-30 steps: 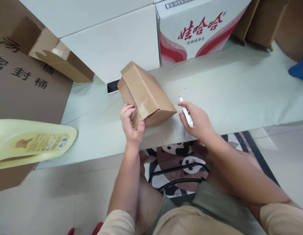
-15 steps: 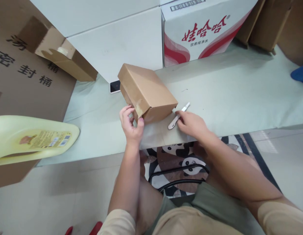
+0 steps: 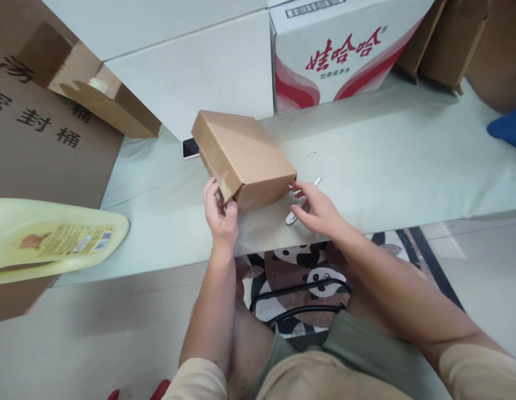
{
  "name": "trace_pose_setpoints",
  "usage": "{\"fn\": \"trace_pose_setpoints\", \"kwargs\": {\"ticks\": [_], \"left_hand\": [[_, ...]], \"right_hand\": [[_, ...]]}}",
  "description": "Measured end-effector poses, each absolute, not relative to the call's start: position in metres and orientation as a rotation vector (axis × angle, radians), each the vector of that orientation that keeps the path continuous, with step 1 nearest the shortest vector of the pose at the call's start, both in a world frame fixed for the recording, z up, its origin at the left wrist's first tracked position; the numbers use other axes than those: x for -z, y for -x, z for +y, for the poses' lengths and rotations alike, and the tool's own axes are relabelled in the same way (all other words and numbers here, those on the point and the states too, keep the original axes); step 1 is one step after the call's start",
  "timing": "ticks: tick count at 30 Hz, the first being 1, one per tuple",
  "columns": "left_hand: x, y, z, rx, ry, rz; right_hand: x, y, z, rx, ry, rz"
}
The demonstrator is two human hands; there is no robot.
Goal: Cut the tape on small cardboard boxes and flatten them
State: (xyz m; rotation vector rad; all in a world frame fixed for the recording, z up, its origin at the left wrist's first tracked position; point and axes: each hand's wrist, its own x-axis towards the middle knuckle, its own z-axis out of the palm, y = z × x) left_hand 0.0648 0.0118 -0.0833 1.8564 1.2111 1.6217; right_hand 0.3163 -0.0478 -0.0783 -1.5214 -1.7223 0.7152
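A small brown cardboard box (image 3: pixel 251 150), with tape along its left side, sits tilted on the pale green cloth. Its near left corner is gripped by my left hand (image 3: pixel 221 214), thumb in front and fingers along the taped side. My right hand (image 3: pixel 318 208) is open, its fingertips at the box's near right corner and its thumb apart. Beneath that hand lies a slim white utility knife (image 3: pixel 290 218), partly covered by the fingers. Behind the box's left side, a dark-faced phone (image 3: pixel 190 148) is partly hidden.
White cartons (image 3: pixel 195 78) and a red-and-white water carton (image 3: pixel 332 61) line the back of the cloth-covered table (image 3: pixel 386 150). On the left stand a pale yellow jug (image 3: pixel 53 239) and a large brown carton (image 3: pixel 41 150). A blue object (image 3: pixel 507 130) is at far right.
My right hand has come off the utility knife and opened, moving its fingertips to the box's right corner. The knife stays on the cloth. My left hand keeps its hold on the box.
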Motion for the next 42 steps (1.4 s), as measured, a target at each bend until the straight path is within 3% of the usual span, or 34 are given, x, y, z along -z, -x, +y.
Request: {"fn": "trace_pose_setpoints", "kwargs": {"ticks": [18,42], "left_hand": [[0.075,-0.074,0.015,-1.696,-1.142,1.086],[0.074,-0.077,0.011,-1.501,-1.113,1.377]], "right_hand": [[0.073,-0.309,-0.048,-0.768,1.292,-1.628],[0.066,-0.307,-0.049,-0.884,1.441,-1.665]]}}
